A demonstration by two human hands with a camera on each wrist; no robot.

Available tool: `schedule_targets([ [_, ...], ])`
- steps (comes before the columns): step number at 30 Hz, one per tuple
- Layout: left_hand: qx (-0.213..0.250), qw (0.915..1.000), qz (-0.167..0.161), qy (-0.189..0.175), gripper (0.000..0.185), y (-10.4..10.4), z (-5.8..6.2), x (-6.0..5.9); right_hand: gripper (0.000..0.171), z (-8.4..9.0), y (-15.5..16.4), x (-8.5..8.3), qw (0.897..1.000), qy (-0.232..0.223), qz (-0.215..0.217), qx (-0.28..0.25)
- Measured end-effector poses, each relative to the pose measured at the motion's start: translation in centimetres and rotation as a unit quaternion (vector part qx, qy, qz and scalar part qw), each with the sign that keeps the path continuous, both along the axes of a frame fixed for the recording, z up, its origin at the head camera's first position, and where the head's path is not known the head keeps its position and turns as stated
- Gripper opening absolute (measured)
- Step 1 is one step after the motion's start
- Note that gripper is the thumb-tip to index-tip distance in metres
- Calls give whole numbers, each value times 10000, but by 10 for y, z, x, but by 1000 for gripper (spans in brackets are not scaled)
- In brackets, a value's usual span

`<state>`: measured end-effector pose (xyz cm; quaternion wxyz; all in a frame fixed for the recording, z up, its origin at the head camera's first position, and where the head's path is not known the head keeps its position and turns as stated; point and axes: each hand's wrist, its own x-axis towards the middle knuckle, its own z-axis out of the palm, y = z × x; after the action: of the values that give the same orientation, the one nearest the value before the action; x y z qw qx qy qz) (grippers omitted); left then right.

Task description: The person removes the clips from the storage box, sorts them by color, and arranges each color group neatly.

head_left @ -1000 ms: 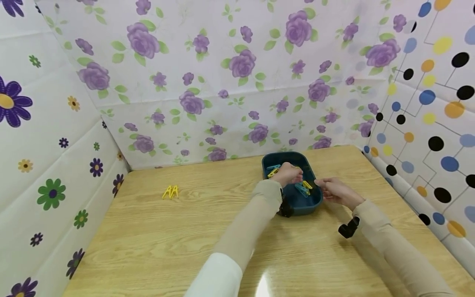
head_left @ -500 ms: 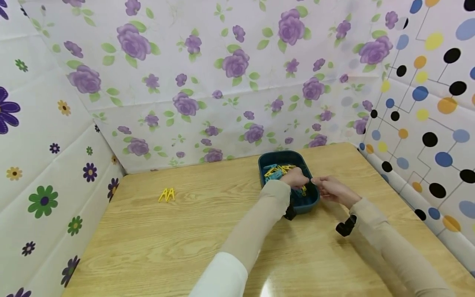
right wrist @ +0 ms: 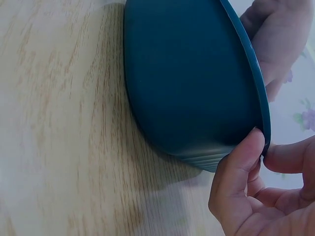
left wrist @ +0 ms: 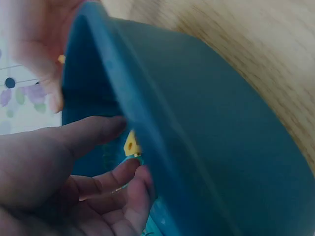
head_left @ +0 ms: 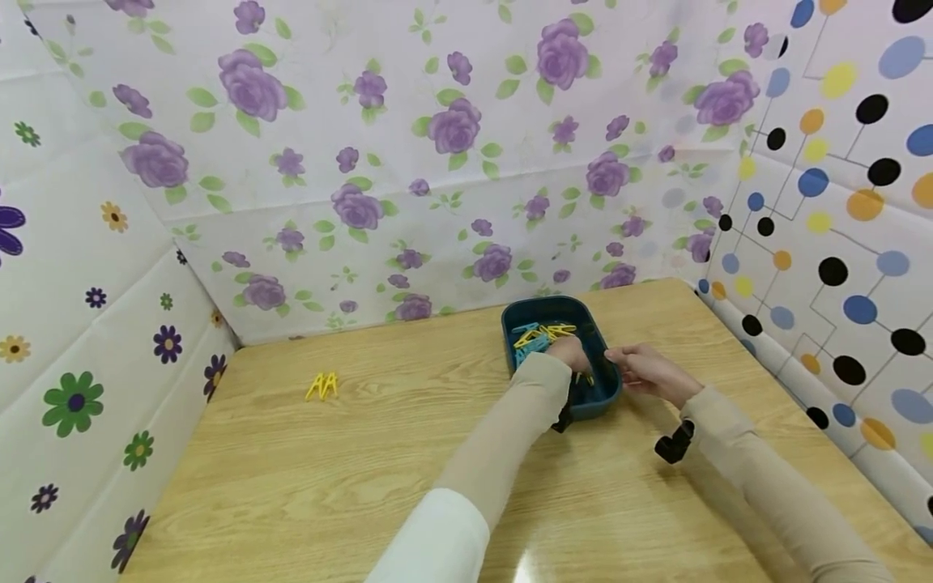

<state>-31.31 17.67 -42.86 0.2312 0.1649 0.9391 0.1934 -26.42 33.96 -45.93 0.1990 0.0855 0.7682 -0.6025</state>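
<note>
A dark teal plastic bin sits on the table, with yellow and blue clothespins heaped at its far left. My left hand reaches down inside the bin. In the left wrist view, its thumb and forefinger stand apart on either side of a yellow clothespin, fingertips close to it, the other fingers bent; the bin wall hides part of that clothespin. My right hand pinches the bin's right rim between thumb and fingers, as the right wrist view shows at the rim corner.
Two yellow clothespins stand side by side on the left of the wooden table. Flowered sheeting rises behind, and a dotted sheet borders the right side.
My left hand has shifted toward the near right of the bin and lowered into it, uncovering the heaped clothespins. My right hand stays at the rim. The head view has turned slightly right.
</note>
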Motion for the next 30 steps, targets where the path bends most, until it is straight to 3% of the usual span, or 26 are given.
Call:
schedule_targets([
  [3,-386,9989,167,208,40,6,-5,1,54,-1,0,1,10000,-19,11,68],
  [5,-446,9981,427,86,39,8,-7,3,55,-2,-1,1,10000,-15,44,80],
  [7,-617,9969,460,165,34,10,-8,5,55,-4,-2,0,9999,13,37,96],
  [13,-552,9958,729,-94,30,17,-11,3,51,-4,-2,0,10000,24,-13,26],
  [17,-119,9927,1149,-340,29,12,2,7,48,0,0,0,10000,70,-25,58],
  [23,-32,9954,945,149,32,-6,22,19,53,1,0,-2,10000,1,-12,23],
  [30,-233,9933,1123,150,44,-8,18,6,57,0,0,-2,10000,-94,-27,17],
])
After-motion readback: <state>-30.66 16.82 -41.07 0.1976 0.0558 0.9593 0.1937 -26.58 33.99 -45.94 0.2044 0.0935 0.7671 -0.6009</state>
